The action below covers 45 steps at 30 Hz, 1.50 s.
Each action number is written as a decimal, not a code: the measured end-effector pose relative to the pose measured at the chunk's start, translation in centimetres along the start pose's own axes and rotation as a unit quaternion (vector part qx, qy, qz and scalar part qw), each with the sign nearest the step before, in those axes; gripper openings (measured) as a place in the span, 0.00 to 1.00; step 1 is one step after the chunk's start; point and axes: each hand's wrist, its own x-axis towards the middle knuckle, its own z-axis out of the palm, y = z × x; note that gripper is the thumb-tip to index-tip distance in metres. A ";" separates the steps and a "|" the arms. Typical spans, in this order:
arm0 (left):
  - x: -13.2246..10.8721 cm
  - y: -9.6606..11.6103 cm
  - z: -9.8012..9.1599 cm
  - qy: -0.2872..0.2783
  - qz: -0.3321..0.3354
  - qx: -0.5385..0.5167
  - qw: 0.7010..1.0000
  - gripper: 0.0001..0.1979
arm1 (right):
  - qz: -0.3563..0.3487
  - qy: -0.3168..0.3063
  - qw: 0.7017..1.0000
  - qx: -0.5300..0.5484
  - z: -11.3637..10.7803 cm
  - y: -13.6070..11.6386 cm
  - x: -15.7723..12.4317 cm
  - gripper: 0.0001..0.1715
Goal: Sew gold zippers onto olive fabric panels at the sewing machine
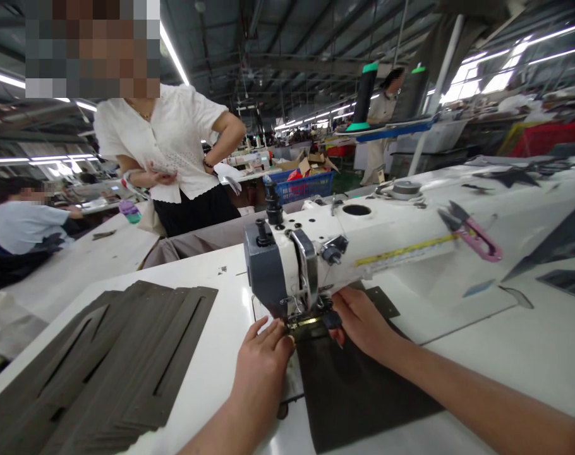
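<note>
The person's left hand [261,373] has a closed grip, its fingertips pinching a brass-toothed zipper [306,323] just in front of the presser foot [294,309]. The right hand [363,322] is also closed, its fingers curled around a small black tab [332,320] at the zipper's near end, with the palm side over a dark fabric panel [358,392]. The panel lies flat beneath both hands, running under the zipper and across the white sewing table [230,268]. Directly above the zipper stands the head of a white and grey industrial sewing machine [287,259]. Pink-handled thread snips [472,234] rest against the machine's far arm. A stack of slotted dark panels [102,360] lies on the table to the left. Beyond the table, a person in a white blouse [159,145] stands holding a phone [162,170].
</note>
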 end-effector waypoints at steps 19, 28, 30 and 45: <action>-0.4 0.1 0.0 0.018 0.017 0.022 0.999 0.16 | 0.011 0.002 1.000 0.001 0.0 -0.1 0.3 0.23; -0.6 0.1 -0.2 -0.012 0.017 0.017 1.000 0.15 | -0.254 0.027 0.917 -0.308 1.8 0.0 -2.5 0.11; -0.5 0.3 -0.3 -0.019 0.015 0.010 1.000 0.15 | -0.280 -0.015 0.899 -0.337 2.4 0.1 -2.9 0.15; 0.2 -0.2 0.1 -0.033 0.001 -0.012 0.999 0.09 | -0.221 -0.065 0.918 -0.323 2.6 0.6 -1.9 0.15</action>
